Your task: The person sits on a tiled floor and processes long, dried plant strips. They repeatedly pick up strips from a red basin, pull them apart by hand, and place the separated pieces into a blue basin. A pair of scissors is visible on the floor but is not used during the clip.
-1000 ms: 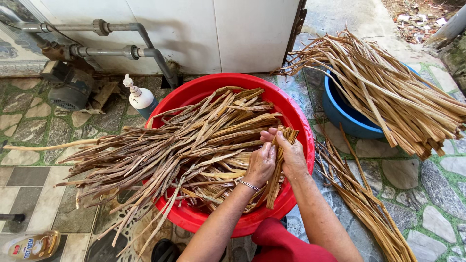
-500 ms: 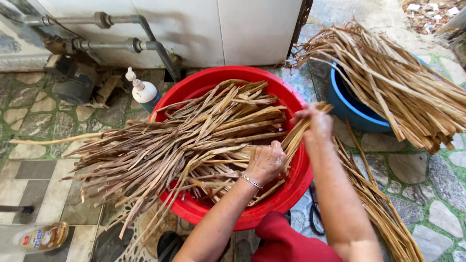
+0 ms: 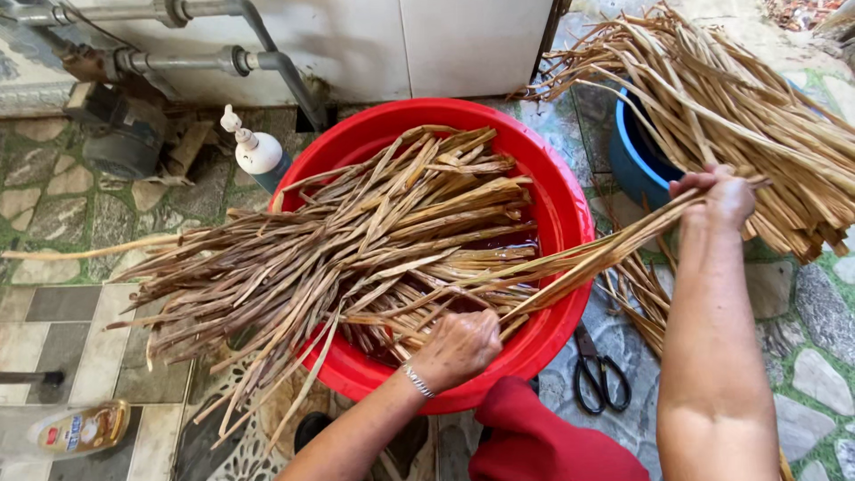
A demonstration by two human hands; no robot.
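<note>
A red plastic basin (image 3: pixel 552 169) on the tiled floor holds a big heap of long brown dried leaf strips (image 3: pixel 356 240) lying in dark water, their ends hanging out to the left. My left hand (image 3: pixel 459 347) grips the near ends of a few strips at the basin's front rim. My right hand (image 3: pixel 717 196) is stretched out to the right, closed on the far ends of the same strips (image 3: pixel 614 249), which span over the basin's right rim. Behind that hand a blue tub (image 3: pixel 637 156) carries another pile of dry strips (image 3: pixel 757 107).
A pump bottle (image 3: pixel 258 151) stands behind the basin at the left, near grey pipes (image 3: pixel 223 61) and a motor (image 3: pixel 116 142). Black scissors (image 3: pixel 598 374) lie on the stones at the right of the basin. More strips (image 3: pixel 641 298) lie beside them. A yellow bottle (image 3: pixel 85 428) lies at lower left.
My right hand has left the basin's near right side and moved out to the right, drawing a few strips over the rim. My left hand stays at the front rim.
</note>
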